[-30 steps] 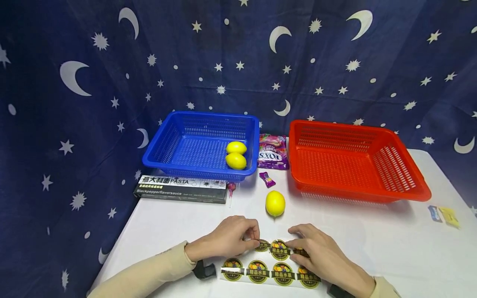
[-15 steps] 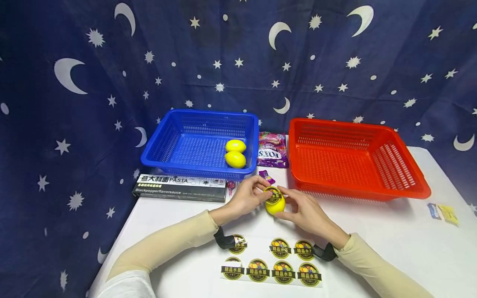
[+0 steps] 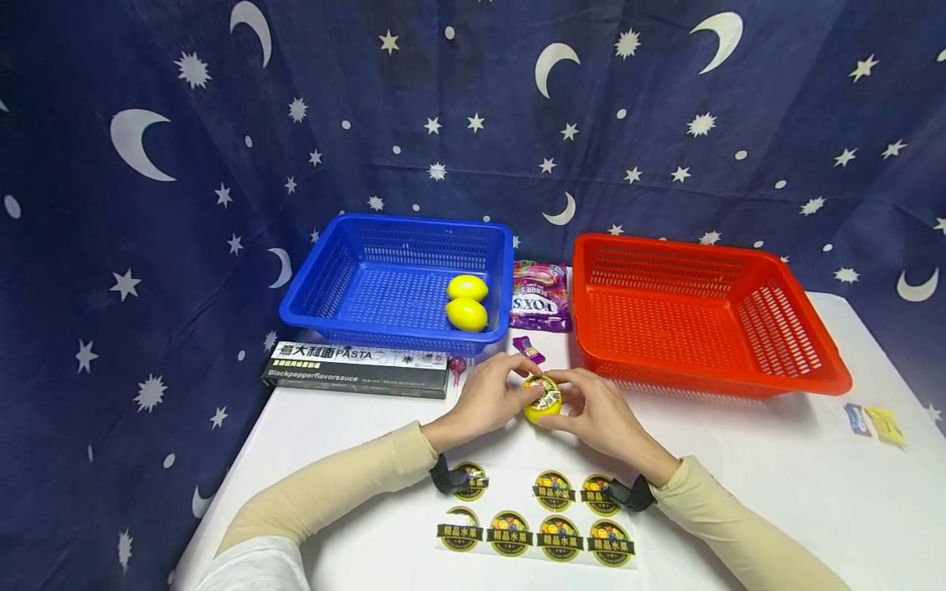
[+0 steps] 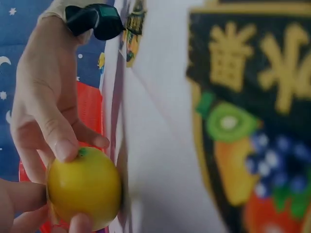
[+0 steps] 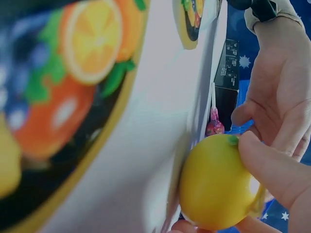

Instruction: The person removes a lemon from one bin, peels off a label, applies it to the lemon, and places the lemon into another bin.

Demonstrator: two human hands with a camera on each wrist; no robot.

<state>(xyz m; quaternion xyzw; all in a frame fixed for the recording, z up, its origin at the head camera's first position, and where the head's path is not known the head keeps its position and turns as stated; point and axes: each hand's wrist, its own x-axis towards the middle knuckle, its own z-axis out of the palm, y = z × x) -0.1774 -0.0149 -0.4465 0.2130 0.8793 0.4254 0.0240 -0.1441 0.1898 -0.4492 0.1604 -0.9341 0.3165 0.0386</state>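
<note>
A yellow lemon [image 3: 543, 416] rests on the white table, touched by both hands. A round black-and-gold fruit sticker [image 3: 546, 396] lies against its top, creased and shiny with glare. The thumb of my left hand [image 3: 488, 400] presses on the sticker, while its fingers curl about the lemon's left and far side. From the right, my right hand [image 3: 608, 417] holds the lemon between thumb and fingers. In the right wrist view the lemon [image 5: 218, 184] shows its green tip under a thumb. Below the hands lies a sheet of round stickers [image 3: 510, 533] with a gap in its upper row.
A blue basket [image 3: 318, 316] with two lemons [image 3: 467, 302] stands back left, a red basket [image 3: 709, 377] back right. Between them are a purple candy bag [image 3: 541, 300] and a wrapped candy [image 3: 528, 350]. A pasta box [image 3: 355, 373], a lollipop [image 3: 457, 368] and small packets [image 3: 875, 424] lie about.
Both hands have moved from the sticker sheet up to the lemon. One sticker came off the upper row and is now on the lemon, pressed flatter than half a second ago.
</note>
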